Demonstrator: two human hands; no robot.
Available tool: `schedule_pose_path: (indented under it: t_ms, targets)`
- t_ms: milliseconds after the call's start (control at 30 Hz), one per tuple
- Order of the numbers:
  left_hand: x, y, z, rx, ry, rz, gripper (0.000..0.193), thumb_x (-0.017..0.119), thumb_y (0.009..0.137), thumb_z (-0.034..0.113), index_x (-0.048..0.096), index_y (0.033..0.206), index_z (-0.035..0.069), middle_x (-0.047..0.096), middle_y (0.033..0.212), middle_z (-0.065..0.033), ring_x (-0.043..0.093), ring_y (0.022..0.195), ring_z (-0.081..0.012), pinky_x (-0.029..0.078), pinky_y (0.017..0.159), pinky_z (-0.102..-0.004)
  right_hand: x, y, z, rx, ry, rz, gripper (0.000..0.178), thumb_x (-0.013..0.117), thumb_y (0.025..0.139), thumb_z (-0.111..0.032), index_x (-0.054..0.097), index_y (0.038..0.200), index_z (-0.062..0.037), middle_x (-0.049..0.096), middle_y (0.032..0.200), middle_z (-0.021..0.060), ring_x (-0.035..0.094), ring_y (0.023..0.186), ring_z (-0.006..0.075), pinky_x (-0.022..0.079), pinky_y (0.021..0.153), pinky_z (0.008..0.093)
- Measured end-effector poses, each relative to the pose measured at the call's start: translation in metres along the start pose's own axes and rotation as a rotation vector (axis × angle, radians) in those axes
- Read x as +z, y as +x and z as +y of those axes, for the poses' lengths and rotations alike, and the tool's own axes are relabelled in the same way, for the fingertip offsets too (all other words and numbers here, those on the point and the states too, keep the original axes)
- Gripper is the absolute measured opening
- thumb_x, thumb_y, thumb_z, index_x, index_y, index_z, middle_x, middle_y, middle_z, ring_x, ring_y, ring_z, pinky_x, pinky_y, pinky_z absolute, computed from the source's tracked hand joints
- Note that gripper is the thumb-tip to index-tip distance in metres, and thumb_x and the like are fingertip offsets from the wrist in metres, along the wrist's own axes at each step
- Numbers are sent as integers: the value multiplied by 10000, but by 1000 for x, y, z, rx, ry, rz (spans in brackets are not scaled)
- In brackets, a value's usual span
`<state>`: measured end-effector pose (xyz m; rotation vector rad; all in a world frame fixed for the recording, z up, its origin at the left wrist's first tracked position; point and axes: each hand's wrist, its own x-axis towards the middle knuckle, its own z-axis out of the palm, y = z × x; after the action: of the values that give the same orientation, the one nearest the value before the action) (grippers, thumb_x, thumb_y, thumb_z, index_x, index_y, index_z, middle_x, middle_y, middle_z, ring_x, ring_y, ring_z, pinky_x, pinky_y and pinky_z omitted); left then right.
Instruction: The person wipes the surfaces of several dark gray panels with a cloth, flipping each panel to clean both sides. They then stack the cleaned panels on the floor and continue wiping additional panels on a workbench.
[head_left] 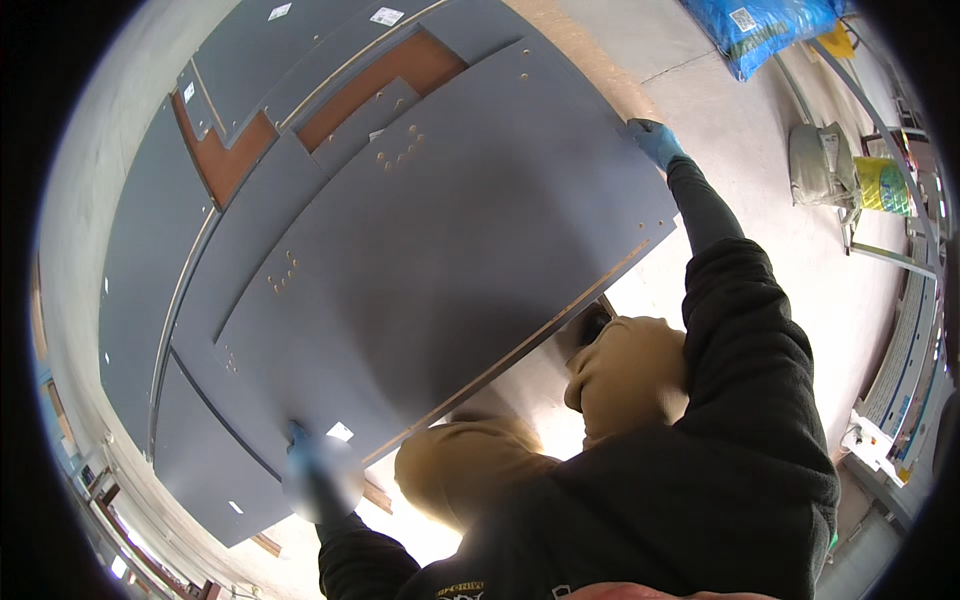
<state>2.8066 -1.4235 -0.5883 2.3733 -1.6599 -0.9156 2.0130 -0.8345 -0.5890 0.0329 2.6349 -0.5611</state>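
Tan-trousered knees (635,375): bent, just beside the near edge of the panel; they could be struck if that edge dropped.
Left hand (303,455): gloved in blue, at the panel's near left end, close to a white label (340,431); blurred, so whether it grips or merely presses cannot be told.
Top grey panel (450,230): large, drilled with small holes, on or just above other panels; support beneath not fully visible.
Right hand (655,145): blue-gloved, fingers curled at the panel's right-hand edge, apparently pinching it; a slip here would probably let that corner fall.
Lower grey panels (135,320): overlapping beyond; dragging one face across another could scratch the finish, or trap fingertips between.
Brown surface (390,80): exposed in gaps among the panels.
Blue bag (765,30): well apart, far right.
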Motion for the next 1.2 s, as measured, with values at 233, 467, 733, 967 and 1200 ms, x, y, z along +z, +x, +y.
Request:
schedule_pose_path:
  t_ms: [233, 467, 733, 967, 1200]
  targets:
    - [-4, -3, 4, -73, 31, -3, 766, 712, 929, 606, 683, 1202, -109, 763, 1047, -190, 724, 858, -312, 598, 784, -425, 6, -19, -20, -92, -52, -39, 716, 500, 1026, -634, 705, 1322, -15, 757, 1194, 208, 699, 1170, 318, 492, 1050, 393]
    - [1, 0, 1, -59, 119, -44, 797, 693, 923, 693, 740, 1090, -85, 766, 979, -167, 702, 815, -266, 584, 773, -393, 0, -37, -43, -60, -158, -25, 786, 479, 1001, -691, 710, 1315, -8, 715, 1271, 270, 667, 1237, 401, 487, 1082, 434]
    - [18, -18, 17, 68, 37, -38, 871, 716, 888, 724, 708, 1100, -121, 762, 971, -189, 690, 833, -271, 577, 800, -417, -1, -23, -31, -47, -156, -22, 754, 463, 1029, -648, 700, 1288, 20, 732, 1203, 279, 688, 1183, 412, 499, 1037, 446]
    - [12, -24, 21, 43, 172, -24, 854, 689, 925, 694, 706, 1122, -137, 767, 996, -212, 698, 867, -280, 576, 835, -429, 5, -13, -22, -110, -165, 43, 841, 476, 982, -706, 715, 1236, 59, 693, 1221, 347, 661, 1216, 457, 487, 1073, 453]
    - [9, -28, 21, 36, 132, -112, 824, 658, 964, 668, 709, 1157, -131, 771, 1096, -198, 711, 934, -283, 576, 878, -415, 12, -2, -7, -134, -136, 46, 851, 467, 970, -744, 717, 1265, 14, 710, 1229, 318, 654, 1236, 439, 489, 1070, 457]
